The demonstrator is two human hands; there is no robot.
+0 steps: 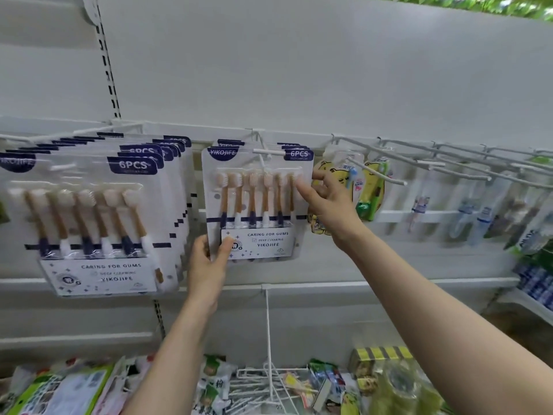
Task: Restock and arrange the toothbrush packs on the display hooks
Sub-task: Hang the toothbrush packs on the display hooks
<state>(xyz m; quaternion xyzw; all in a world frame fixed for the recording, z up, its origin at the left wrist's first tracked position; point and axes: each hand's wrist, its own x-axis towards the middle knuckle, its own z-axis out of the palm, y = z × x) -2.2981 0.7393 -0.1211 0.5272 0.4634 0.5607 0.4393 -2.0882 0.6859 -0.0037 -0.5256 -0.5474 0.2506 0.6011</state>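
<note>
Nearest, at the bottom of the view, a lower shelf (299,381) carries a jumble of packets in green, yellow and white, with loose white wire hooks (263,384) lying among them and one thin white rod rising straight up from the pile. Two bare forearms reach up and forward over this clutter.

The left hand (206,265) pinches the lower left corner of the front toothbrush pack (257,205), thumb on the printed face and the fingers curled behind the card. The right hand (326,202) is at the pack's right edge, its fingers loosely spread and mostly straight, a fingertip touching the blister near the brush heads; it does not appear to grip anything. This pack hangs on the middle display hook (264,152), with the tops of a few more packs showing behind it.

To the left, a deeper row of identical six-brush packs (98,223) hangs on a neighbouring hook. To the right, long white hooks (419,160) jut out from the rail, with yellow cartoon children's toothbrush packs (371,190) just beside the right hand and blurred clear packs further along.

Behind everything stands the plain white back panel (299,70) with a slotted upright (109,70), and green foliage at the top right corner.
</note>
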